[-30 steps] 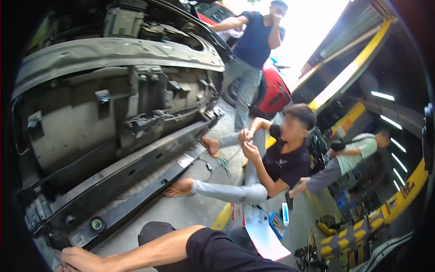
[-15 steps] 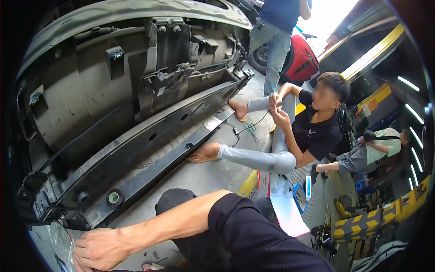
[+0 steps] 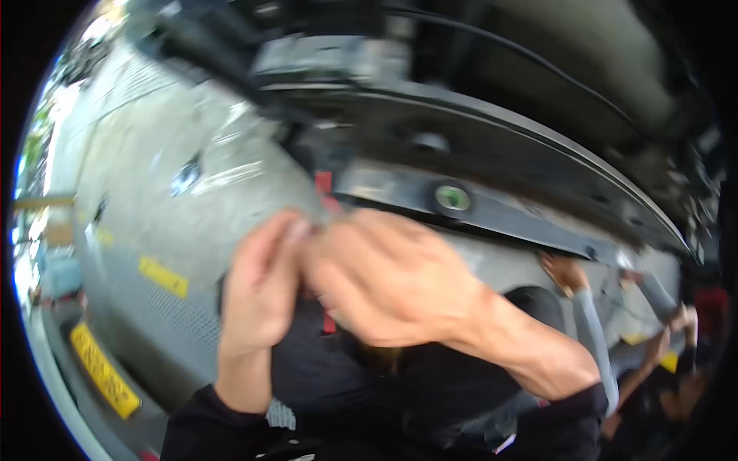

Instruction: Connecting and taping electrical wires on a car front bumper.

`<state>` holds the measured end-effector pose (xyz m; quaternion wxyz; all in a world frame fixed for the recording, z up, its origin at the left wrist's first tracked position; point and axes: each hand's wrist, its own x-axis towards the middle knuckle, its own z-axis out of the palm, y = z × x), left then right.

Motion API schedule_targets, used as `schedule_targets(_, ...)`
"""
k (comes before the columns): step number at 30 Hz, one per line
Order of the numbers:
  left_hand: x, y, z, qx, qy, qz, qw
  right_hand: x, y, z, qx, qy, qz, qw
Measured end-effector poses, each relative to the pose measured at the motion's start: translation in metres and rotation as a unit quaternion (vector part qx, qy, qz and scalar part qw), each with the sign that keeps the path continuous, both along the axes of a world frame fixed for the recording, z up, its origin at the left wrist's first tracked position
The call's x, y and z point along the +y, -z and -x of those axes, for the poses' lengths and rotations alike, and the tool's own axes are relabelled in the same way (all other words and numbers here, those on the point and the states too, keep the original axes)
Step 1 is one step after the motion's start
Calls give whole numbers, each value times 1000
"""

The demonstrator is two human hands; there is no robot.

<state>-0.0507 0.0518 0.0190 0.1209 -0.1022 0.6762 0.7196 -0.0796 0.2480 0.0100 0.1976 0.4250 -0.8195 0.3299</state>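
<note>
Both my hands meet in front of my lap, smeared by motion. My left hand (image 3: 263, 288) is upright, its fingertips and thumb closed together against the other hand. My right hand (image 3: 396, 280) has its fingers curled in, its back toward me. Above and below the hands shows a narrow red strip (image 3: 324, 183); whether it passes through my fingers is hidden. Beyond the right hand, a black tape roll (image 3: 453, 198) with a green-marked centre sits on the ledge of a long dark vehicle panel (image 3: 523, 221).
Clear plastic wrapping (image 3: 231, 175) and a small bluish object (image 3: 185, 177) lie on the concrete floor at left. A yellow floor strip (image 3: 163, 276) borders metal grating. At right, a co-worker's foot (image 3: 565, 273) is close to the panel, with the co-worker's leg (image 3: 593, 334) beside my right forearm.
The view has swung left. My right hand has come from the lower left to the middle, and my left hand now shows against it. The tape roll remains on the ledge.
</note>
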Motion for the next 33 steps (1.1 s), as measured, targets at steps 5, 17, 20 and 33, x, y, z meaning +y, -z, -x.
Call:
schedule_targets(5,5,-26,10,-23,88,-28,995,-4,-16,16,59,-23,48,997)
schedule_targets(17,5,-10,7,222,-2,121,968,-14,-55,-4,-770,16,378,514)
schedule_targets(20,7,-11,8,258,0,144,955,-22,-54,-8,-771,42,417,480)
schedule_targets(33,5,-18,6,130,85,144,977,-20,-28,-12,-332,68,124,932)
